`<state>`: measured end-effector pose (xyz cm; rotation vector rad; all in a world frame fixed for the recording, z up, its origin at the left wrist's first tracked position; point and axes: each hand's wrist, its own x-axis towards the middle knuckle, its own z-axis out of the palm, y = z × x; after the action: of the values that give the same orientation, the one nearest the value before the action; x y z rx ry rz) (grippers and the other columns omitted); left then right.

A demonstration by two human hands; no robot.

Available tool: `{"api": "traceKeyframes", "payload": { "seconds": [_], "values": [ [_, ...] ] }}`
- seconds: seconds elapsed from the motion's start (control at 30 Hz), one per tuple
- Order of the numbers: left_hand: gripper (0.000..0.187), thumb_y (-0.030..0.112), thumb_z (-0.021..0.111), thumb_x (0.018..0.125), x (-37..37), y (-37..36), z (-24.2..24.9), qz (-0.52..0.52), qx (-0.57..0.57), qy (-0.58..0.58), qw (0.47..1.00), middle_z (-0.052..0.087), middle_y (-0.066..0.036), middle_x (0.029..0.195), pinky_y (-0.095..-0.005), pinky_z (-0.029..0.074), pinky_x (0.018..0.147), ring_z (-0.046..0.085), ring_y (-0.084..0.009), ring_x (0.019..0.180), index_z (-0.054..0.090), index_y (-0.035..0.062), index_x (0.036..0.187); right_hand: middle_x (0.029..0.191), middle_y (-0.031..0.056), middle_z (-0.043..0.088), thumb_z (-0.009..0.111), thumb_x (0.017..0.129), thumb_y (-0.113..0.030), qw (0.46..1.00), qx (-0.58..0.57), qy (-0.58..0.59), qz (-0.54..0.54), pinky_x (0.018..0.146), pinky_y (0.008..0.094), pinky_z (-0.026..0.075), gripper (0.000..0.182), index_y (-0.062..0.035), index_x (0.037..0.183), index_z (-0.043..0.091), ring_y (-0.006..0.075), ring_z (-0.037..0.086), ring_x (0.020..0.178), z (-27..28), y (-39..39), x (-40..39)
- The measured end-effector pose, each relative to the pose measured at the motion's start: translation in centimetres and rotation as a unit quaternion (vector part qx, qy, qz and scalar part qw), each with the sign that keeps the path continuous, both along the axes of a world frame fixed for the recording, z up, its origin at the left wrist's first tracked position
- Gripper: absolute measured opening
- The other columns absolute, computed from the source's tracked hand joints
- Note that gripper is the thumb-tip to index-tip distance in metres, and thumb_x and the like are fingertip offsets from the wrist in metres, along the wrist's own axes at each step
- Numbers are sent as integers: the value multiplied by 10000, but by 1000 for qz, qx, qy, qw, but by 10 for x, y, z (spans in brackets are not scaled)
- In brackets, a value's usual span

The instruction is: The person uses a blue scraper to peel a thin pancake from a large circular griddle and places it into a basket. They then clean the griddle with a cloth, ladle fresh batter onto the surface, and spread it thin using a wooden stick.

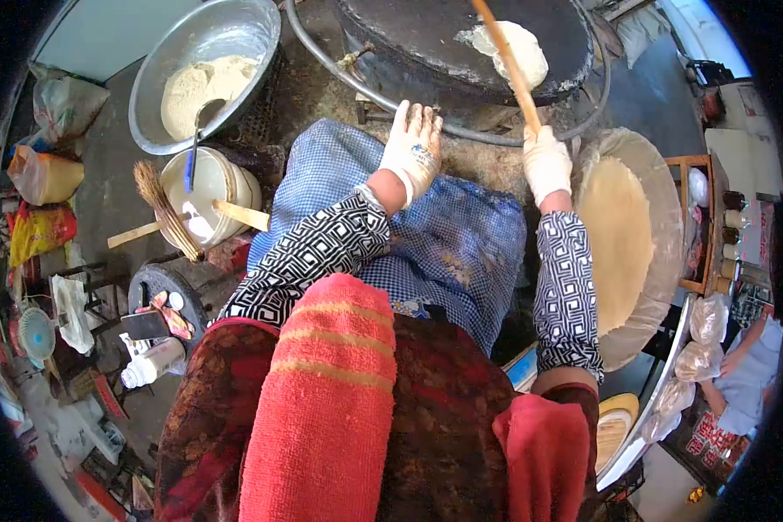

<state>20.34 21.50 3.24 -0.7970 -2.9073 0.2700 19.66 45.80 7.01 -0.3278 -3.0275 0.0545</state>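
My right hand (545, 163), in a white glove, is closed round the lower end of a long wooden stick (513, 74). The stick slants up across a round black griddle (418, 35), and its far end is out of view. Behind it, a pale patch of batter (524, 54) lies on the griddle's right part. My left hand (413, 150), also gloved and with whitish smears, is open, its fingers stretched toward the griddle's front. It holds nothing and is above the blue checked apron (470, 226) over my knees. A grey hose-like ring (357, 84) curves round the griddle.
A metal basin (148, 96) of pale flour or batter stands at upper left. Below it, a white bucket (244, 193) bears a brush (161, 204) and a blue-handled ladle (190, 165). On the right are a stack of thin round flatbreads (616, 244) and bagged goods (698, 361) beside another person (748, 365).
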Motion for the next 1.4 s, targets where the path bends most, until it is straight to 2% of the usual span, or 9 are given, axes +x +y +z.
{"api": "traceKeyframes", "payload": {
  "seconds": [0.47,0.53,0.6,0.77,0.93,1.0,1.2,1.27,1.4],
  "values": [
    [540,272,446,917,-2,-15,-7,11,50,54,997,434,-181,1440,-537,102,1162,357,-329,1371,433,3,1386,883,258,661,407,969,-454,997,31,-9,-73,774,532,492,428,-68,1042,574,449,640,845,-1,27,-11],
    [522,254,448,915,-7,-19,-9,11,55,66,996,451,-182,1426,-537,112,1161,367,-330,1364,451,-4,1369,871,263,658,416,964,-454,998,27,38,-30,764,538,489,414,-76,1025,572,453,637,848,6,15,-4],
    [520,239,450,911,-4,-21,-9,25,87,29,995,451,-188,1424,-536,113,1162,364,-331,1366,449,-13,1366,850,269,651,427,957,-458,999,27,-23,18,755,545,482,401,-85,1008,566,461,631,841,16,-10,14],
    [531,229,455,904,-6,-35,-9,32,65,38,997,429,-202,1435,-536,118,1159,363,-334,1367,432,-24,1371,838,280,642,417,965,-458,998,46,39,-33,731,547,490,409,-76,1009,558,457,631,822,-12,42,-10],
    [553,257,522,883,-16,-47,-6,56,115,46,991,469,-205,1401,-528,142,1154,390,-339,1349,445,-15,1357,892,272,649,414,967,-458,999,33,-33,23,756,546,484,430,-56,1005,561,452,629,863,6,10,13],
    [552,248,549,864,-24,-54,-12,56,115,80,989,494,-198,1379,-528,156,1150,414,-334,1333,458,-10,1343,889,279,644,411,969,-457,997,13,-3,-71,778,541,479,433,-53,1001,562,469,616,870,-6,42,-2],
    [482,161,547,813,-40,-77,-24,58,156,115,979,536,-197,1325,-545,196,1126,467,-338,1284,511,1,1266,882,274,651,419,970,-447,998,52,-19,24,750,542,489,422,-44,982,544,465,626,837,1,16,6],
    [488,153,552,806,-41,-84,-17,59,148,122,980,549,-189,1308,-545,201,1123,474,-336,1276,508,4,1269,866,269,654,430,969,-431,998,39,-6,-44,725,549,494,405,-41,996,538,461,633,795,-2,35,5],
    [561,240,691,757,-61,-101,-22,86,135,108,981,518,-158,1345,-532,199,1122,441,-308,1300,518,40,1252,850,260,657,437,968,-418,998,41,23,-32,716,544,498,393,-38,1009,532,454,638,778,8,32,-5]
  ]
}}
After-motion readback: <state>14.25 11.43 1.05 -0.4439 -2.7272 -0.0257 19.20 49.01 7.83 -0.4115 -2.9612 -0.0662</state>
